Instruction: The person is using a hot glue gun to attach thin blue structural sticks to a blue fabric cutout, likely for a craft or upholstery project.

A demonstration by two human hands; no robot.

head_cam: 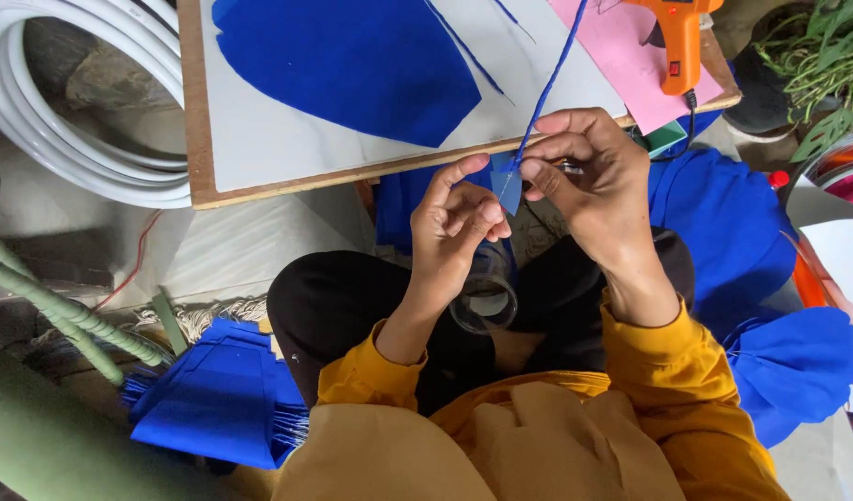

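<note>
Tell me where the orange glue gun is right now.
In the head view, the orange glue gun lies at the top right, on the pink sheet at the board's right corner, beyond the right hand.

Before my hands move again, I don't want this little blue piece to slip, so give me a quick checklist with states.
1. Small blue piece pinched between both hands: ok.
2. Right hand on the blue-wrapped stem: ok.
3. Left hand fingertips at the piece: ok.
4. Orange glue gun lying on the board, away from the fingers: ok.
5. Glue on the piece: cannot tell.
</note>
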